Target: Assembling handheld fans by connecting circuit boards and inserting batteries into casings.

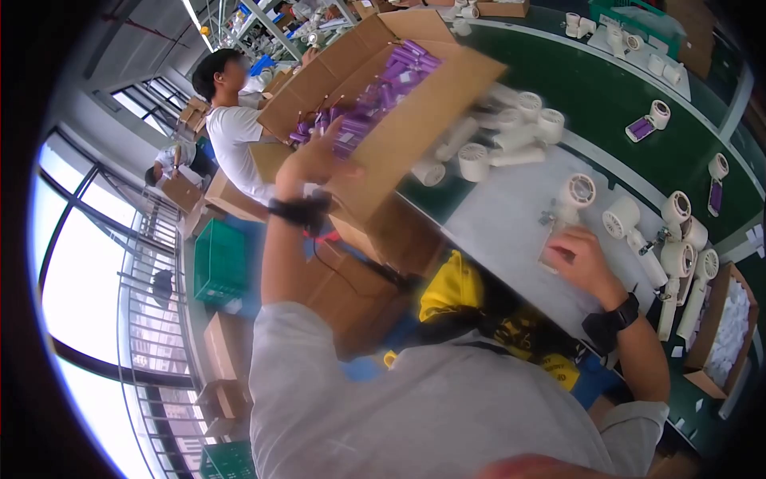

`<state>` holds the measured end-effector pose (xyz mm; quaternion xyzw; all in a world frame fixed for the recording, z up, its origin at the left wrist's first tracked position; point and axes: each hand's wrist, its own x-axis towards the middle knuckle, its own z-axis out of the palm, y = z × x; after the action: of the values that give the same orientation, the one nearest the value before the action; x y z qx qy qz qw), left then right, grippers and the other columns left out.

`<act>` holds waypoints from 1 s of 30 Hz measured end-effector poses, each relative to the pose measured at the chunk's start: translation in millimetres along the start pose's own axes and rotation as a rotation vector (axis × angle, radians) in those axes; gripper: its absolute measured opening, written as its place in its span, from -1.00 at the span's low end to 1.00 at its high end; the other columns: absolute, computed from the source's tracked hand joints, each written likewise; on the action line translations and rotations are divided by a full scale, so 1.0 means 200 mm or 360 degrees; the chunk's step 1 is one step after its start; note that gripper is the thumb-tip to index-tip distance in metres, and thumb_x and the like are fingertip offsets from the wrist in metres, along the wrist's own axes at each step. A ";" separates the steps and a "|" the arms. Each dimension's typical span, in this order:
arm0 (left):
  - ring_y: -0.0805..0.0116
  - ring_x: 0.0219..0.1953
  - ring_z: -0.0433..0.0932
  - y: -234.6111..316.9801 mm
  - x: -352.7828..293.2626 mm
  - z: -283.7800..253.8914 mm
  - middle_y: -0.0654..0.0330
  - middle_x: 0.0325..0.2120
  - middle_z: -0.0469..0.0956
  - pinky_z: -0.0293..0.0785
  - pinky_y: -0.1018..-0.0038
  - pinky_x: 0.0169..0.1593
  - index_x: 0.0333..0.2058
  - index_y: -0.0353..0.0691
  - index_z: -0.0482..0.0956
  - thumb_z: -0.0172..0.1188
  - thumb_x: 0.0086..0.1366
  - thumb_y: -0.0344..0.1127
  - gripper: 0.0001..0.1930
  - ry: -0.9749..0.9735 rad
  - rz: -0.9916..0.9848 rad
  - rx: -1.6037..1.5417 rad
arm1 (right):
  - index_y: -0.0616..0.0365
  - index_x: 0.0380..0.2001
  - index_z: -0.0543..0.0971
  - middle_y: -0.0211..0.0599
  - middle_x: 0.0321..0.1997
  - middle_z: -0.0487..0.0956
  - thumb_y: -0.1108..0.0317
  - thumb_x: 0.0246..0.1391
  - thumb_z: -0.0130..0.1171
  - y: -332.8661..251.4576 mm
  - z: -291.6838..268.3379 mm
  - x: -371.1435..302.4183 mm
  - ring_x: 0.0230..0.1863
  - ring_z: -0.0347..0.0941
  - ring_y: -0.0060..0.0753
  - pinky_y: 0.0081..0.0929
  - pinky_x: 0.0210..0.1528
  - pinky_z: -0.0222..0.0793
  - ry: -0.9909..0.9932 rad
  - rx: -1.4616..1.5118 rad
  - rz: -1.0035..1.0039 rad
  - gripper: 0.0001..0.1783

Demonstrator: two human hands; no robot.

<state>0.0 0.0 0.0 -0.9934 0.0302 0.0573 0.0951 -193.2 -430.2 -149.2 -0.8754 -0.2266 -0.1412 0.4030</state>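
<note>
My left hand (307, 166) reaches over the near edge of an open cardboard box (427, 120), its fingers spread beside purple battery packs (351, 137) with wire leads. Those fingers are slightly blurred, and no pack shows clearly lifted in them. On the light grey work mat (499, 215), my right hand (586, 259) has its fingers curled round the handle of a white handheld fan (576, 193). The round grille of that fan points away from me, and my fingers hide part of its handle.
Several white fan bodies (511, 132) lie piled beside the box, and more fans (678, 255) sit at the right. A carton of white parts (722, 335) stands at far right. Two fans with purple packs rest on the green belt (574, 88). A co-worker (235, 132) stands beyond the box.
</note>
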 end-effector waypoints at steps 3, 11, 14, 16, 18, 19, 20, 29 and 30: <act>0.01 0.28 0.31 0.01 0.12 -0.04 -0.09 0.24 0.32 0.30 0.27 0.20 0.37 -0.04 0.06 0.34 0.03 0.25 0.03 -0.0115 0.0231 -0.1074 | 0.22 -0.46 0.61 -0.14 -0.46 0.57 0.49 -0.10 0.27 -0.01 0.01 -0.01 -0.39 0.48 -0.08 -0.32 -0.27 0.41 0.0042 0.0024 -0.0038 -0.93; 0.14 -0.04 0.54 -0.13 0.42 0.07 0.00 0.12 0.42 0.44 0.32 0.02 0.34 -0.04 0.14 0.38 0.04 -0.02 -0.09 -0.0367 0.0521 -0.0595 | 0.23 -0.52 0.60 -0.21 -0.52 0.57 0.46 -0.08 0.26 -0.02 0.02 0.01 -0.47 0.48 -0.14 -0.38 -0.22 0.37 0.0075 0.0071 -0.0062 -0.94; 0.09 0.02 0.53 -0.09 0.28 -0.12 -0.03 0.15 0.40 0.44 0.30 0.05 0.34 0.01 0.13 0.38 0.02 -0.07 -0.08 -0.0739 0.0654 -0.0750 | 0.22 -0.52 0.60 -0.21 -0.51 0.58 0.45 -0.07 0.26 -0.02 0.03 0.01 -0.46 0.49 -0.14 -0.37 -0.21 0.36 0.0098 0.0084 -0.0012 -0.93; 0.06 0.05 0.52 -0.09 0.19 -0.12 -0.04 0.16 0.40 0.43 0.29 0.06 0.34 0.04 0.13 0.38 0.01 -0.10 -0.08 -0.0922 0.0679 -0.0847 | 0.22 -0.51 0.61 -0.21 -0.51 0.58 0.45 -0.07 0.25 -0.02 0.03 0.01 -0.45 0.49 -0.15 -0.37 -0.21 0.36 0.0080 0.0101 -0.0012 -0.93; 0.09 0.13 0.46 -0.06 0.17 -0.04 -0.04 0.19 0.37 0.40 0.30 0.11 0.34 0.08 0.13 0.39 -0.01 -0.16 -0.08 -0.0291 0.0586 -0.0035 | 0.22 -0.51 0.61 -0.21 -0.50 0.58 0.44 -0.07 0.25 -0.03 0.02 0.01 -0.44 0.49 -0.15 -0.37 -0.21 0.37 0.0060 0.0109 0.0036 -0.93; 0.10 0.16 0.43 -0.05 0.18 -0.01 -0.05 0.21 0.36 0.38 0.31 0.13 0.34 0.10 0.14 0.40 -0.02 -0.19 -0.07 0.0026 0.0532 0.0368 | 0.22 -0.51 0.61 -0.21 -0.50 0.59 0.44 -0.07 0.25 -0.03 0.02 0.00 -0.43 0.49 -0.15 -0.37 -0.21 0.37 0.0051 0.0111 0.0062 -0.93; 0.10 0.16 0.43 -0.07 0.19 0.00 -0.05 0.21 0.36 0.38 0.31 0.13 0.34 0.10 0.14 0.40 -0.02 -0.19 -0.07 0.0017 0.0526 0.0361 | 0.22 -0.51 0.61 -0.21 -0.50 0.59 0.44 -0.07 0.25 -0.04 0.01 0.01 -0.43 0.49 -0.15 -0.37 -0.21 0.37 0.0038 0.0115 0.0063 -0.93; 0.01 0.22 0.38 -0.06 0.28 -0.04 -0.11 0.16 0.41 0.33 0.28 0.19 0.33 -0.07 0.16 0.42 -0.04 -0.35 -0.08 -0.0525 0.0932 -0.0544 | 0.24 -0.49 0.60 -0.21 -0.49 0.57 0.45 -0.06 0.25 -0.03 0.03 0.02 -0.45 0.47 -0.16 -0.37 -0.25 0.37 0.0068 0.0105 -0.0012 -0.92; 0.00 0.21 0.40 -0.06 0.27 -0.05 -0.13 0.12 0.44 0.34 0.28 0.18 0.30 -0.11 0.21 0.41 0.00 -0.32 -0.14 -0.0482 0.0896 -0.0549 | 0.25 -0.48 0.59 -0.19 -0.50 0.55 0.45 -0.06 0.25 -0.03 0.03 0.02 -0.46 0.45 -0.17 -0.37 -0.31 0.36 0.0073 0.0119 -0.0032 -0.92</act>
<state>55.6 6.5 5.8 -0.9278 0.2781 0.2320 -0.0899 -192.9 -421.3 -148.5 -0.8540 -0.2310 -0.1567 0.4390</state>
